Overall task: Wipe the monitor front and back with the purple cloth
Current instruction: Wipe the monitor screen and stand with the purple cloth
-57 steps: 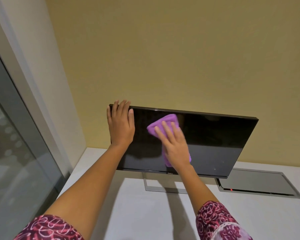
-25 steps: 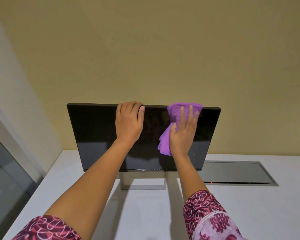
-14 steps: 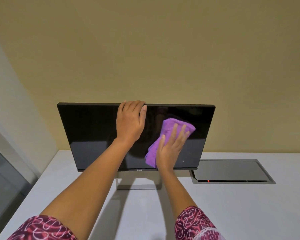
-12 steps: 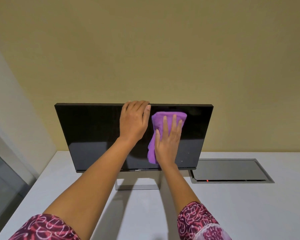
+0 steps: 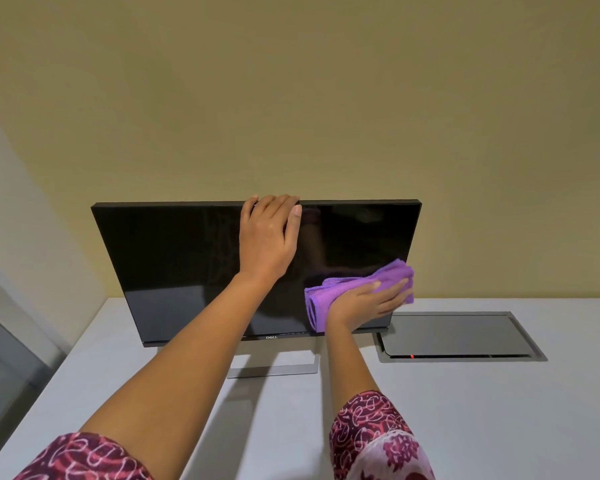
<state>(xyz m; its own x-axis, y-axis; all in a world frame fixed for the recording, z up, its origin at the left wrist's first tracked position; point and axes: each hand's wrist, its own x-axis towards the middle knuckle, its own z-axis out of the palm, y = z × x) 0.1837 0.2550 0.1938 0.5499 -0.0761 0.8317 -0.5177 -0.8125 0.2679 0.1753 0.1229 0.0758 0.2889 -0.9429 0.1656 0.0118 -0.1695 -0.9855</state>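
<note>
A black flat monitor [image 5: 174, 265] stands on a silver stand [image 5: 274, 368] on the white desk, its dark screen facing me. My left hand [image 5: 269, 237] grips the middle of its top edge, fingers curled over the rim. My right hand [image 5: 368, 303] lies flat with straight fingers on the folded purple cloth [image 5: 329, 292], pressing it against the lower right part of the screen near the right edge. The monitor's back is hidden.
The white desk [image 5: 465, 410] runs to the yellow wall [image 5: 291, 98] just behind the monitor. A grey recessed cable hatch [image 5: 454, 334] with a small red light sits in the desk right of the stand. A glass partition [image 5: 0, 368] stands at the left.
My right hand has slid the cloth from the upper middle of the screen down and right to the lower right corner. My left hand stays on the top edge.
</note>
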